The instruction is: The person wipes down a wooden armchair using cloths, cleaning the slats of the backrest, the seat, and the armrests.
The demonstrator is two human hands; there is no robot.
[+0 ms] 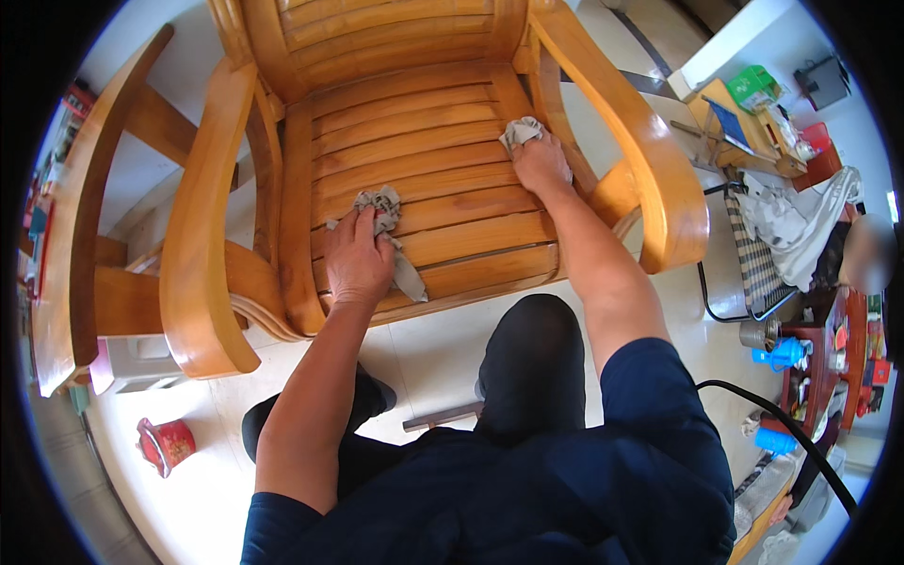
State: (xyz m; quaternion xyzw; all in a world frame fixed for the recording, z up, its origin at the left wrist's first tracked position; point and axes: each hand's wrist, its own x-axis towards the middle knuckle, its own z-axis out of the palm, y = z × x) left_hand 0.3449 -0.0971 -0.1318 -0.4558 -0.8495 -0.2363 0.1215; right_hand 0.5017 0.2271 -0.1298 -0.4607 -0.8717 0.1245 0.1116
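Note:
A varnished wooden armchair with a slatted seat (452, 205) stands in front of me. My left hand (359, 260) rests on the front left of the seat, pressed on a crumpled grey cloth (382, 210), one end of which trails toward the front edge. Over at the seat's right side, beside the armrest, my right hand (542, 166) grips another crumpled light grey cloth (521, 133) against the slats. Parts of both cloths are hidden beneath the fingers.
Another wooden armrest (78, 233) stands at the left. A red bin (166, 446) is on the tiled floor. At the right, a person sits by a checked folding chair (752, 247) bearing white fabric, near blue kettles (780, 353) and a small wooden table (713, 99).

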